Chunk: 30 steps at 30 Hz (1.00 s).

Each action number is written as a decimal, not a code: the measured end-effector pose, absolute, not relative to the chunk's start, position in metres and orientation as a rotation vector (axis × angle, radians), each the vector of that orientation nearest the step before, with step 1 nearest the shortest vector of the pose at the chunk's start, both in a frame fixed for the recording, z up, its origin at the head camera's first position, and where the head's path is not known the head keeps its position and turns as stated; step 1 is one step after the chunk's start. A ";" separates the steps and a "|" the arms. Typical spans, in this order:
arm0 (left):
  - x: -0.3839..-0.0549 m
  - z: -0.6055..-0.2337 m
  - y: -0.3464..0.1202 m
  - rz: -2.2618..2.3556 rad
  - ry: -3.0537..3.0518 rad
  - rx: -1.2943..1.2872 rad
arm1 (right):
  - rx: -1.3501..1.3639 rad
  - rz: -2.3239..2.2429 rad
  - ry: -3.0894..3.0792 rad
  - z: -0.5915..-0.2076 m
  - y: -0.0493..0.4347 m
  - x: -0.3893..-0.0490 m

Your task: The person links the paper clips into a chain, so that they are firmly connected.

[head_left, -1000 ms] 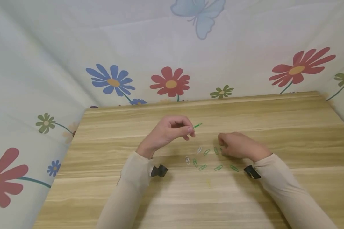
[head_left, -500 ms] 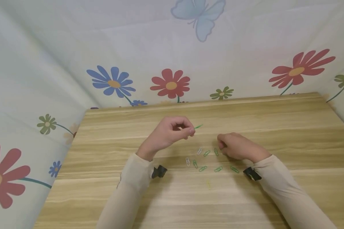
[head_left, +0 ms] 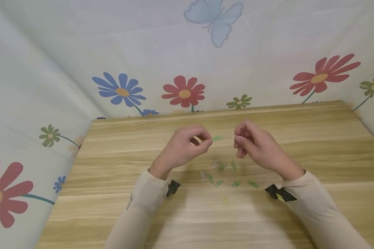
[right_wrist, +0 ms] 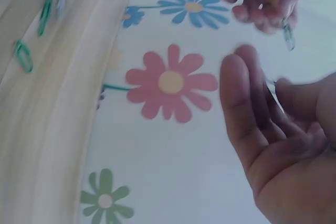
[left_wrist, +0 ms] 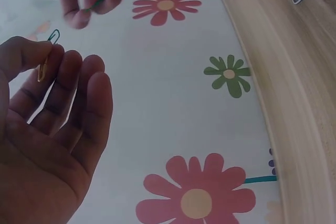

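Observation:
My left hand [head_left: 187, 145], raised over the table, pinches linked paper clips between thumb and index finger. A green paper clip [head_left: 218, 138] sticks out to the right of those fingertips. In the left wrist view a yellow paper clip [left_wrist: 42, 72] hangs on the palm side of the same pinch. Facing it from the right, my right hand [head_left: 258, 147] pinches another green paper clip [left_wrist: 97, 2], mostly covered by its fingers. A short gap separates the right fingertips from the clip at the left hand.
Below the hands, several loose clips lie on the wooden table [head_left: 127, 221], among them a white paper clip [head_left: 202, 176] and a green paper clip [head_left: 253, 184]. Nearer the front is a faint yellow paper clip [head_left: 225, 200]. A flowered cloth [head_left: 149, 52] hangs behind the table.
My right hand has risen from the tabletop with a green paper clip and turned toward the left hand. The left hand stays nearly in place, its green clip now showing more broadly.

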<state>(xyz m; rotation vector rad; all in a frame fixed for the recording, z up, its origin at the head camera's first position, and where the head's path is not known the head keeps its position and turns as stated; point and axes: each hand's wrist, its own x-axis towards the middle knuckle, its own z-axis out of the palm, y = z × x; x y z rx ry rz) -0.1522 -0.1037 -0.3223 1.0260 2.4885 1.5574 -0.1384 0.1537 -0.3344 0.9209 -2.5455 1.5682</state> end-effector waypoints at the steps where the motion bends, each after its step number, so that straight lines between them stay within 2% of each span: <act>1: -0.151 -0.322 -0.103 1.545 2.503 1.035 | 0.929 1.571 -2.504 -0.333 0.152 -0.137; 14: -0.147 -0.319 -0.096 1.428 2.570 1.121 | 0.948 1.375 -2.280 -0.325 0.138 -0.123; 30: -0.147 -0.320 -0.098 1.552 2.490 1.116 | 0.996 1.103 -2.309 -0.325 0.135 -0.121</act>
